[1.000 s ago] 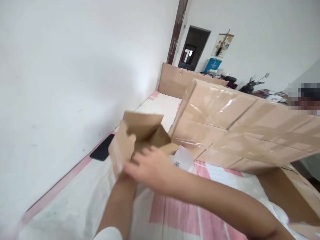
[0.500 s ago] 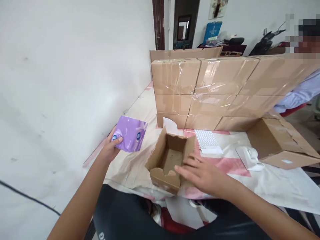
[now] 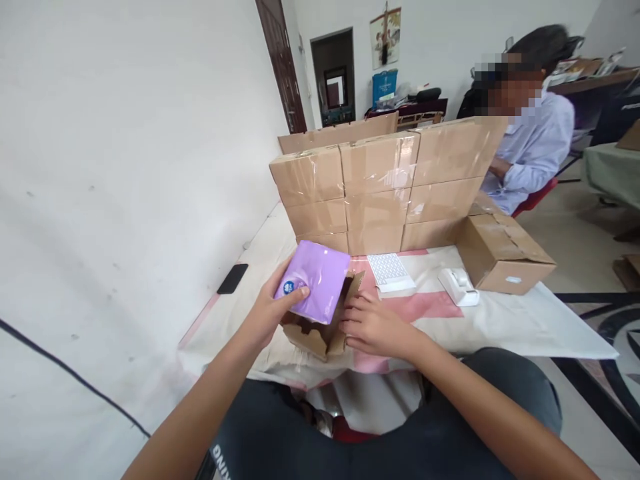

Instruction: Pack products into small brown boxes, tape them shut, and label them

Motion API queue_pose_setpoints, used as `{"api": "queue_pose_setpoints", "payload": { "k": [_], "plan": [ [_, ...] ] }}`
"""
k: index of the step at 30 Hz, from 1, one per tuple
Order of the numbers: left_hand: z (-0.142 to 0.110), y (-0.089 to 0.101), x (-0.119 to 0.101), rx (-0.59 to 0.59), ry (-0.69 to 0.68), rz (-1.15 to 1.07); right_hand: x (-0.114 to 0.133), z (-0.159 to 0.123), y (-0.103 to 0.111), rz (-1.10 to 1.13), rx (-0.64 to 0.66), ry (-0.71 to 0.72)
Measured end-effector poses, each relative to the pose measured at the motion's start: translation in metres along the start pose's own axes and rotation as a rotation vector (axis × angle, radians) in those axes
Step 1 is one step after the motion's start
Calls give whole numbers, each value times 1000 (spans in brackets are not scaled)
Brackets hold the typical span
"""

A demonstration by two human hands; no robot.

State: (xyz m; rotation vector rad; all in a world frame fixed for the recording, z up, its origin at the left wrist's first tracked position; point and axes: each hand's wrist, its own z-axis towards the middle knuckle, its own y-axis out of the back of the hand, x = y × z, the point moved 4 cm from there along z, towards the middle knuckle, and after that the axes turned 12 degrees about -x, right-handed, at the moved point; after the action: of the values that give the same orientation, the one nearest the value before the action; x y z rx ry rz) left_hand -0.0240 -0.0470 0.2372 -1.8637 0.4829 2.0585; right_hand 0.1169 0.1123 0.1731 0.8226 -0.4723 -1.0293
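My left hand grips a purple packet with a round blue logo, thumb on top. The packet is tilted above a small open cardboard box and hides much of its inside. My right hand has its fingers curled over the right side wall of that box. The box sits on the table near the front edge, its flaps up.
Behind stands a wall of taped cartons. A sheet of labels, a white tape dispenser and an open carton lie to the right. A black phone is at the left edge. Across sits a person.
My left hand has brought the purple packet rightward over the small box. My right hand has closed on the box's side. The view has turned right, bringing more of the seated person into sight.
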Motion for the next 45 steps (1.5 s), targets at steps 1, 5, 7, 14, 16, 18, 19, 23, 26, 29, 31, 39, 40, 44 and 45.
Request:
{"api": "queue_pose_setpoints", "payload": {
  "k": [1, 5, 7, 14, 16, 18, 19, 23, 26, 29, 31, 39, 40, 44, 45],
  "plan": [
    [-1, -6, 6, 35, 6, 48, 3, -4, -4, -2, -65, 10],
    [-4, -9, 22, 76, 22, 231, 7, -24, -16, 34, -315, -8],
    [-8, -1, 25, 72, 61, 290, 8, -31, -18, 60, -376, -6],
    [-16, 5, 27, 173, 271, 469, 18, -41, -23, 120, -384, 11],
    [-12, -3, 29, 221, 260, 506, 21, -43, -25, 111, -380, 8],
    [-6, -12, 32, 262, 233, 536, 23, -45, -26, 99, -379, 14],
    [-4, -16, 33, 281, 217, 555, 23, -45, -26, 92, -379, 21],
    [5, -25, 36, 347, 128, 714, 25, -46, -27, 81, -359, 46],
    [7, -26, 33, 454, 35, 828, 31, -44, -28, 82, -347, 77],
    [6, -26, 28, 599, -79, 921, 39, -43, -29, 62, -366, 115],
    [4, -25, 24, 624, -160, 976, 43, -42, -28, 39, -390, 125],
    [-1, -26, 25, 618, -348, 1234, 48, -47, -30, 2, -369, 148],
    [1, -25, 29, 620, -394, 1279, 48, -48, -33, 6, -342, 131],
    [18, -13, 54, 596, -465, 1360, 42, -51, -50, 28, -151, 18],
    [23, -9, 62, 585, -458, 1363, 39, -52, -56, 28, -108, -29]
  ]
}}
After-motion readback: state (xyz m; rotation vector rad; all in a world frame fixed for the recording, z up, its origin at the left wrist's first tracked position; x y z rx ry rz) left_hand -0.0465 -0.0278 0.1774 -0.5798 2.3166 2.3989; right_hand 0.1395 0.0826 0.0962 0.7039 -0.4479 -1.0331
